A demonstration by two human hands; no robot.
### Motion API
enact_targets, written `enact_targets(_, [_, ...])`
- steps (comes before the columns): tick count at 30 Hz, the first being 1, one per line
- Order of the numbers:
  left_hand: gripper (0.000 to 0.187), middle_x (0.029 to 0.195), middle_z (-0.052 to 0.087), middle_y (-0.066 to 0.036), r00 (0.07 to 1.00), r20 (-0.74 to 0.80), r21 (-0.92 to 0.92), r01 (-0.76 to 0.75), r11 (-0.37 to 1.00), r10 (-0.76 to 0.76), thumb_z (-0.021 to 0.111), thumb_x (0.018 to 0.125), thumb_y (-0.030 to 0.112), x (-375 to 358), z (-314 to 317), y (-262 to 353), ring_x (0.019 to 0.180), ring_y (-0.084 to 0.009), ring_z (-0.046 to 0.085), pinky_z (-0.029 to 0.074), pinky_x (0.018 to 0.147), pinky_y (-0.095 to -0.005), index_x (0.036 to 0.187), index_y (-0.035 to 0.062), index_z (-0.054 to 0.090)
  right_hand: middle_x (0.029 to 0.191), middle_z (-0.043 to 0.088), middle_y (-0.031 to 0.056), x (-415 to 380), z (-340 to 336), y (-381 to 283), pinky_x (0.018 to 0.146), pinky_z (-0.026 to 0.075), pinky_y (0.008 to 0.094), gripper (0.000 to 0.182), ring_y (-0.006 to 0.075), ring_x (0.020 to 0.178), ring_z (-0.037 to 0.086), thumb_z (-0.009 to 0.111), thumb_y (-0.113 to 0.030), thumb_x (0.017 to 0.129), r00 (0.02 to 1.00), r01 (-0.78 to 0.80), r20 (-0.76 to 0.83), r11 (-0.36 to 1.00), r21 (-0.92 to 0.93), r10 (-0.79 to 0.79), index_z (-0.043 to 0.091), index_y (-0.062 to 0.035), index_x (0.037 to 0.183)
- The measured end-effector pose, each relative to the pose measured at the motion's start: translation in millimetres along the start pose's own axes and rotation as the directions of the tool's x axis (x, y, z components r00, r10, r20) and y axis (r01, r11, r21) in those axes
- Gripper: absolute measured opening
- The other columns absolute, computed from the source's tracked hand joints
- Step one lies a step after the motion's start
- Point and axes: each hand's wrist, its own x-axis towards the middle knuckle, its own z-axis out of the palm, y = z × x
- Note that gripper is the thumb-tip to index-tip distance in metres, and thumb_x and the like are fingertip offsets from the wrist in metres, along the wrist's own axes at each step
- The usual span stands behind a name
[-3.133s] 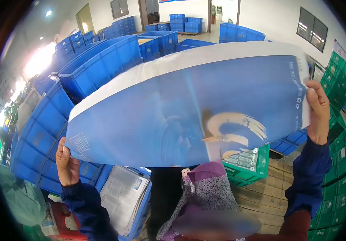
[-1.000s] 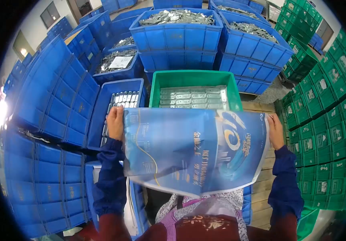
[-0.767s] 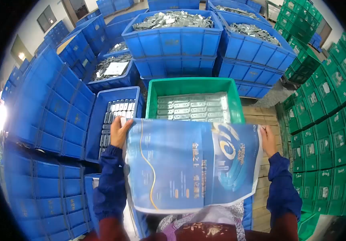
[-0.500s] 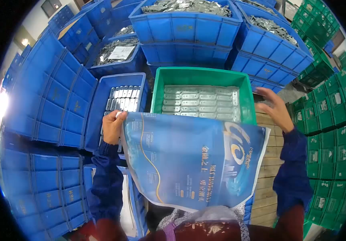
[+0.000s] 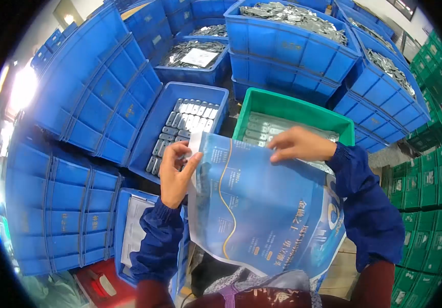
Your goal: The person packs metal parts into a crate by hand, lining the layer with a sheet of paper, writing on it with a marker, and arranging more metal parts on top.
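Note:
A blue printed plastic sheet (image 5: 262, 205) with gold lettering, a wavy gold line and a white border spreads in front of me, over the near part of a green crate (image 5: 298, 105). My left hand (image 5: 176, 172) is at its upper left edge, fingers curled and thumb against the white border. My right hand (image 5: 305, 145) holds its top edge, fingers bent over it and thumb on the printed face. Inside the green crate lie rows of flat metal parts (image 5: 258, 128), partly hidden by the sheet and my right hand.
Left of the green crate stands a blue crate (image 5: 220, 95) with rows of metal parts (image 5: 193, 115). Behind are stacked blue crates (image 5: 287, 43) heaped with metal pieces. Blue stacks (image 5: 90, 92) rise at left, green ones (image 5: 428, 177) at right. A red object (image 5: 103, 287) sits lower left.
My right hand has come in from beyond the sheet's right side to its top edge. The view has turned left, and the sheet's upper left corner now stands up beside my left hand.

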Motion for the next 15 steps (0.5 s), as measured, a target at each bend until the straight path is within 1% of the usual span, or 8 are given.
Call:
enact_targets(2, [0.023, 0.097, 0.054, -0.004, 0.992, 0.069, -0.079, 0.113, 0.990, -0.108, 0.066, 0.080, 0.006, -2, 3, 7, 0.080, -0.0075, 0.052, 0.042, 0.069, -0.0200, 0.097, -0.0004, 0.051, 0.077, 0.065, 0.0121, 1, -2, -2, 0.066, 0.046, 0.0293, 0.038, 0.0176, 0.072, 0.060, 0.067, -0.031, 0.078, 1.000, -0.022, 0.021, 0.999, -0.029, 0.023, 0.062, 0.0008, 0.099])
enact_targets(3, [0.023, 0.093, 0.056, -0.003, 0.989, 0.081, -0.073, 0.133, 0.988, -0.127, 0.065, 0.080, 0.005, -1, 3, 8, 0.078, -0.0066, 0.053, 0.042, 0.068, -0.0185, 0.096, -0.0003, 0.051, 0.078, 0.065, 0.0120, 1, -3, -5, 0.066, 0.046, 0.0290, 0.039, 0.0172, 0.073, 0.060, 0.067, -0.031, 0.078, 0.998, -0.047, 0.032, 0.997, -0.057, 0.049, 0.062, 0.0007, 0.099])
enact_targets(6, [0.025, 0.088, 0.056, -0.003, 0.989, -0.075, -0.216, 0.108, 0.970, -0.127, 0.067, 0.080, 0.008, 4, 12, 21, 0.076, -0.0072, 0.054, 0.043, 0.067, -0.0194, 0.097, 0.0001, 0.051, 0.081, 0.065, 0.0118, 2, -3, -12, 0.067, 0.046, 0.0288, 0.039, 0.0166, 0.074, 0.061, 0.066, -0.032, 0.079, 0.995, -0.085, 0.045, 0.995, -0.056, 0.087, 0.062, 0.0003, 0.100])
enact_targets(7, [0.025, 0.088, 0.056, -0.003, 0.989, -0.077, -0.217, 0.107, 0.970, -0.126, 0.067, 0.080, 0.008, 6, 11, 21, 0.076, -0.0072, 0.054, 0.043, 0.067, -0.0194, 0.097, 0.0001, 0.051, 0.081, 0.065, 0.0118, 2, -3, -13, 0.067, 0.046, 0.0288, 0.039, 0.0166, 0.074, 0.061, 0.066, -0.032, 0.079, 0.995, -0.084, 0.045, 0.995, -0.057, 0.086, 0.062, 0.0003, 0.100])
enact_targets(10, [0.024, 0.085, 0.056, -0.002, 0.994, -0.019, -0.057, 0.104, 0.993, -0.105, 0.069, 0.078, 0.009, 10, 4, 13, 0.075, -0.0066, 0.054, 0.043, 0.064, -0.0189, 0.095, 0.0014, 0.052, 0.083, 0.066, 0.0116, 3, -2, -13, 0.068, 0.047, 0.0288, 0.039, 0.0165, 0.075, 0.061, 0.066, -0.033, 0.079, 0.995, -0.091, 0.037, 0.995, -0.039, 0.092, 0.062, -0.0004, 0.100])
enact_targets(12, [0.024, 0.084, 0.056, -0.002, 0.994, -0.026, -0.047, 0.101, 0.994, -0.103, 0.069, 0.078, 0.010, 9, 4, 13, 0.075, -0.0062, 0.053, 0.042, 0.063, -0.0182, 0.094, 0.0014, 0.053, 0.083, 0.066, 0.0113, 5, -1, -8, 0.069, 0.047, 0.0286, 0.038, 0.0161, 0.076, 0.060, 0.066, -0.032, 0.080, 1.000, -0.004, 0.012, 0.998, -0.063, 0.005, 0.062, -0.0008, 0.100])
enact_targets(13, [0.023, 0.083, 0.056, -0.002, 0.995, -0.031, -0.035, 0.098, 0.995, -0.099, 0.069, 0.078, 0.010, 9, 5, 15, 0.075, -0.0057, 0.053, 0.042, 0.062, -0.0175, 0.093, 0.0014, 0.054, 0.083, 0.066, 0.0113, 5, -1, -9, 0.069, 0.047, 0.0286, 0.038, 0.0161, 0.076, 0.060, 0.066, -0.032, 0.080, 1.000, 0.001, 0.012, 0.998, -0.060, 0.000, 0.062, -0.0008, 0.100])
enact_targets(15, [0.022, 0.082, 0.057, -0.002, 0.995, -0.036, -0.023, 0.093, 0.995, -0.094, 0.069, 0.078, 0.010, 9, 5, 17, 0.074, -0.0052, 0.053, 0.041, 0.061, -0.0168, 0.093, 0.0014, 0.055, 0.083, 0.066, 0.0109, 5, 0, -12, 0.070, 0.046, 0.0283, 0.037, 0.0157, 0.077, 0.060, 0.065, -0.032, 0.080, 0.998, -0.054, 0.019, 0.998, -0.036, 0.054, 0.062, -0.0012, 0.100])
